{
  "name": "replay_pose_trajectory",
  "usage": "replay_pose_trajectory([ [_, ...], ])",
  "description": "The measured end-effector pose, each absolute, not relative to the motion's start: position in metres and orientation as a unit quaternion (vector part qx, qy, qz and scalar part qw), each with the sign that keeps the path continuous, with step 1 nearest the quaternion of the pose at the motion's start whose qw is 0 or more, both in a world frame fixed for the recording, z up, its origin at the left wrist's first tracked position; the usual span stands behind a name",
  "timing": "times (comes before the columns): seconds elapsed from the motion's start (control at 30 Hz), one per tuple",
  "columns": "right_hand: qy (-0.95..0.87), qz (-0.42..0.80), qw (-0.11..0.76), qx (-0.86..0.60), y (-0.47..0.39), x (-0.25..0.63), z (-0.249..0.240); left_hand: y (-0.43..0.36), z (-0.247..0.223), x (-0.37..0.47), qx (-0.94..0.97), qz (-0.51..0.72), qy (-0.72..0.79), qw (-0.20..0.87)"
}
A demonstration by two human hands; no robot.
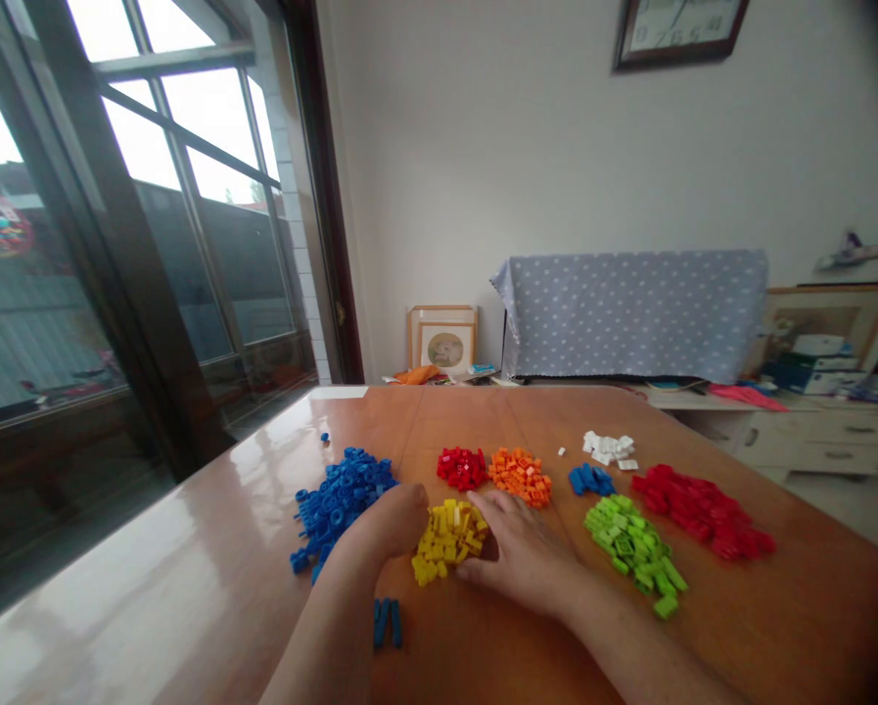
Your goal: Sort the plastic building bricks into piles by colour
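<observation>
A heap of yellow toy bricks (449,539) lies on the wooden table between my two hands. On the heap's left side is my left hand (400,517), bent at the wrist, its fingers mostly hidden from view. My right hand (516,548) curves around the right side, thumb and fingers apart, fingertips at the edge of the bricks. A large pile of blue toy bricks (343,499) sits just left of my left hand. Beyond the yellow heap are small red bricks (462,468) and orange bricks (521,476).
To the right lie lime-green bricks (633,548), a long pile of red bricks (703,511), a few blue pieces (591,480) and white bricks (610,449). Long blue pieces (388,623) rest near my left forearm. A cloth-covered object (633,313) stands behind the table (210,578).
</observation>
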State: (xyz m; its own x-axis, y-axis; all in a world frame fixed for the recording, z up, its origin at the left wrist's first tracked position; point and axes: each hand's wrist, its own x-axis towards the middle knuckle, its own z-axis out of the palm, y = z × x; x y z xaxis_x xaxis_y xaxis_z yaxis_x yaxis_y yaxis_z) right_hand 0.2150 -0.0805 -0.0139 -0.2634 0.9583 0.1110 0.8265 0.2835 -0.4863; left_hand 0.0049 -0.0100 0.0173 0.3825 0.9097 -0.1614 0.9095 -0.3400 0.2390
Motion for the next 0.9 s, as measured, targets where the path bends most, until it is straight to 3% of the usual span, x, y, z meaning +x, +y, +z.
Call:
replay_pose_trajectory([
  [0.23, -0.789, 0.195, 0.138, -0.566, -0.079, 0.191, -0.020, -0.006, 0.014, 0.005, 0.842, -0.003, 0.522, 0.138],
  [0.5, -0.798, 0.201, 0.140, -0.551, -0.077, 0.183, -0.018, 0.000, 0.009, 0.003, 0.837, -0.007, 0.529, 0.139],
  [0.9, -0.794, 0.202, 0.139, -0.556, -0.079, 0.192, -0.020, 0.011, 0.000, 0.001, 0.904, -0.029, 0.426, -0.001],
])
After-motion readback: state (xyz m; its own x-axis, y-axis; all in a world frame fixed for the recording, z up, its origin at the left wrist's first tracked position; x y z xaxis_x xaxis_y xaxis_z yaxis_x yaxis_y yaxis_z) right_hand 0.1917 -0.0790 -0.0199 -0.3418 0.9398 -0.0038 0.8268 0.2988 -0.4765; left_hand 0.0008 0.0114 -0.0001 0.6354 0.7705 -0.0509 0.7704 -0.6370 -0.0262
